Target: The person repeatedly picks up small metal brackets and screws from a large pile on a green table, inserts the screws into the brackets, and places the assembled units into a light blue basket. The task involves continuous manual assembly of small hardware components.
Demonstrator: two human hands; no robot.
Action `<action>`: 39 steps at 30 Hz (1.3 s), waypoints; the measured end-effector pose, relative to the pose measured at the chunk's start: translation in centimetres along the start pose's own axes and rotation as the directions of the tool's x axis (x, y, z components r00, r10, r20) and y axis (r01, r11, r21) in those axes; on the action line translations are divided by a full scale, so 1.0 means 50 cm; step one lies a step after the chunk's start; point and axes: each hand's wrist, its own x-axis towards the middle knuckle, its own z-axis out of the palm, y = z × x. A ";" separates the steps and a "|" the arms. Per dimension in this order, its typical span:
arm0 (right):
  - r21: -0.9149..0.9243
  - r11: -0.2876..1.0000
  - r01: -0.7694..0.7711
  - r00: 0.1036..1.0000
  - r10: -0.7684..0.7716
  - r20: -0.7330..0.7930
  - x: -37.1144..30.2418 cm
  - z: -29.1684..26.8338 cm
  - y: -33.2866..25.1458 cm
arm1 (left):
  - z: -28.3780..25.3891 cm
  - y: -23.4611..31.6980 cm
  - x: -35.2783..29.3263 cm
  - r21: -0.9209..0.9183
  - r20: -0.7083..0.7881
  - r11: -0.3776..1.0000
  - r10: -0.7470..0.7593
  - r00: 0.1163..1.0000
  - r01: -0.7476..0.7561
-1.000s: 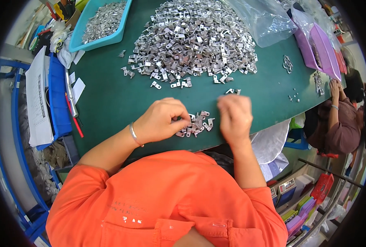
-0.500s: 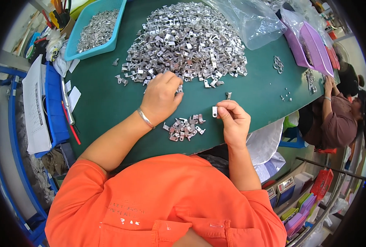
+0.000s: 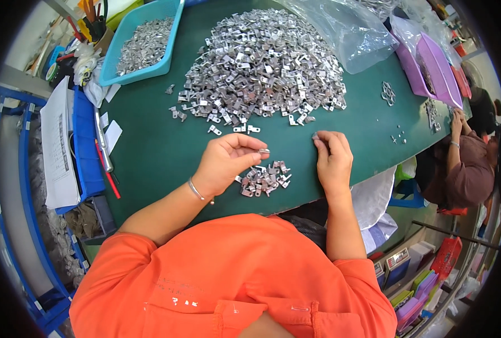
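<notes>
My left hand pinches a small silvery metal bracket between thumb and fingers, above the near part of the green table. Just below and right of it lies a small heap of similar brackets. To the right, my right hand is closed, its thumb and fingertips together on a small metal bracket that is mostly hidden, only a greyish bit showing. Beyond both hands rises a large pile of metal brackets, a few lying loose along its near edge.
A turquoise basket of metal parts stands at the far left of the green table. Clear plastic bags and a purple bin are at the far right. Papers in a blue rack stand left. Another person sits at right.
My left hand has drawn back from the big pile toward me with a bracket in its fingers. My right hand has shifted slightly right; the bracket at its fingertips is now mostly covered.
</notes>
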 end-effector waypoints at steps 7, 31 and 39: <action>0.352 0.930 0.102 0.966 -0.177 0.187 -0.026 0.004 -0.071 | -0.003 -0.010 -0.020 0.303 0.094 0.916 0.248 0.964 -0.265; 0.480 0.625 -0.616 0.733 0.231 0.639 0.018 0.041 -0.103 | -0.038 -0.005 0.016 -0.067 0.042 0.995 -0.071 0.997 0.073; 0.399 0.916 -0.034 0.880 -0.161 0.446 -0.007 0.022 -0.100 | -0.037 -0.011 -0.003 -0.122 0.023 0.973 -0.197 0.980 0.198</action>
